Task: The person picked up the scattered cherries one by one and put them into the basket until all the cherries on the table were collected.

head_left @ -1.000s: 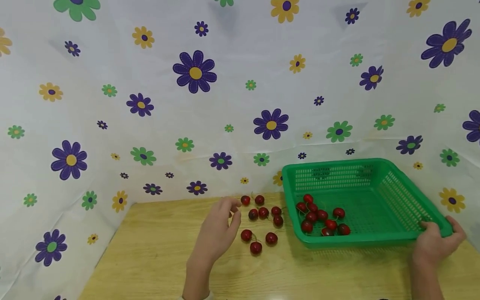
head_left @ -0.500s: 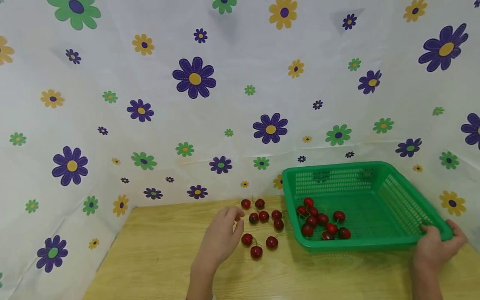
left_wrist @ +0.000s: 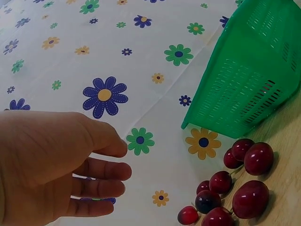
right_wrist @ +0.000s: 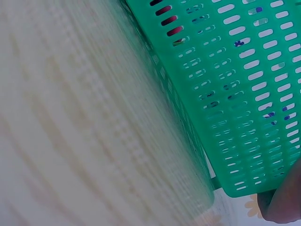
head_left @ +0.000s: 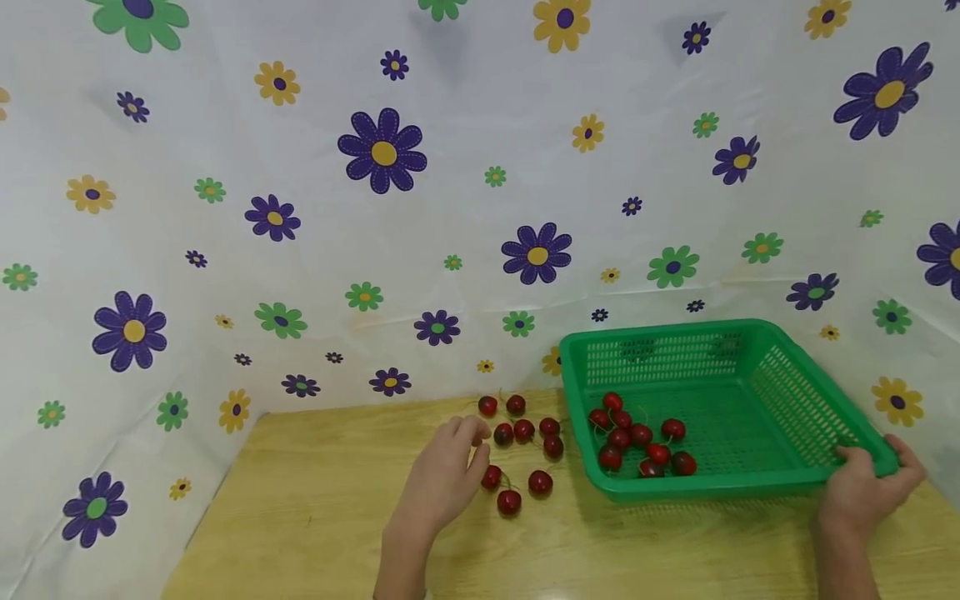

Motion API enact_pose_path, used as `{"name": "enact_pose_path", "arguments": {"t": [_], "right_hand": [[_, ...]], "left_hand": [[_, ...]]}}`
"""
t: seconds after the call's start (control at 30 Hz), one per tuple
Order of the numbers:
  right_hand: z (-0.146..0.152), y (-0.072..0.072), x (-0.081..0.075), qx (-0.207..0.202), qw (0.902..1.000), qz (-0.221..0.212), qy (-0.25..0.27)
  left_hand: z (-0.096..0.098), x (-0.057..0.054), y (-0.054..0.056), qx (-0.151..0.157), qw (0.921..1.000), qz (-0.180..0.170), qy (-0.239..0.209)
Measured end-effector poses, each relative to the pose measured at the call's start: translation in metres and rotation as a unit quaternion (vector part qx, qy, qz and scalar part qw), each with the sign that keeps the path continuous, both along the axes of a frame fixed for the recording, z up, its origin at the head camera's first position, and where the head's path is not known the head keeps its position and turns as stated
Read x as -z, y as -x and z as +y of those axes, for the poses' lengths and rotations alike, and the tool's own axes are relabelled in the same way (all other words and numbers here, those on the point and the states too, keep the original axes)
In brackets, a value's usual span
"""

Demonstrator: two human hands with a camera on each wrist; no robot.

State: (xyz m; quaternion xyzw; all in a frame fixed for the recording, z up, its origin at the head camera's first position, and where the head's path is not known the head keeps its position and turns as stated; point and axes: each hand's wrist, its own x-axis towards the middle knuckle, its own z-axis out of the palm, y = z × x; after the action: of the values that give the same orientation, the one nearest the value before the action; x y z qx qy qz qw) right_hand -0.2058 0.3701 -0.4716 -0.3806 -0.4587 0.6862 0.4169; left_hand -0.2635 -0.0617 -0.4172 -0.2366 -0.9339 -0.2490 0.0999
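Several dark red cherries (head_left: pixel 509 502) with thin stems lie loose on the wooden table. Just left of them hovers my left hand (head_left: pixel 442 475), fingers loosely bent. In the left wrist view a gap separates this hand (left_wrist: pixel 61 165) from the cherries (left_wrist: pixel 250 199), and it holds nothing. A green plastic basket (head_left: pixel 720 482) with slotted walls has more cherries (head_left: pixel 641 434) heaped toward its left side. My right hand (head_left: pixel 862 492) grips the basket's near right corner, thumb over the rim. Part of that hand (right_wrist: pixel 284 202) shows beside the slotted basket wall (right_wrist: pixel 235 117) in the right wrist view.
A white cloth (head_left: pixel 322 267) printed with purple, green and yellow flowers hangs behind the table and along both sides. The wooden tabletop (head_left: pixel 300 483) extends left of my left hand and in front of the basket.
My left hand has shifted slightly right, closer to the nearest cherries. The right hand stays on the basket corner. The head view has shifted a little.
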Motion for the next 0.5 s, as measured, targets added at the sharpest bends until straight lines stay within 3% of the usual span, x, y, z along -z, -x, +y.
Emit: {"name": "enact_pose_path", "arguments": {"t": [0.33,0.5], "right_hand": [[-0.0008,0.0005,-0.0017,-0.003,0.9999,0.015,0.004],[-0.0020,-0.0002,-0.0009,0.003,1.0000,0.002,-0.007]], "left_hand": [[-0.0063,-0.0009,0.0000,-0.012,0.9997,-0.014,0.016],[-0.0075,-0.0006,0.0007,-0.012,0.9994,-0.029,0.012]]}}
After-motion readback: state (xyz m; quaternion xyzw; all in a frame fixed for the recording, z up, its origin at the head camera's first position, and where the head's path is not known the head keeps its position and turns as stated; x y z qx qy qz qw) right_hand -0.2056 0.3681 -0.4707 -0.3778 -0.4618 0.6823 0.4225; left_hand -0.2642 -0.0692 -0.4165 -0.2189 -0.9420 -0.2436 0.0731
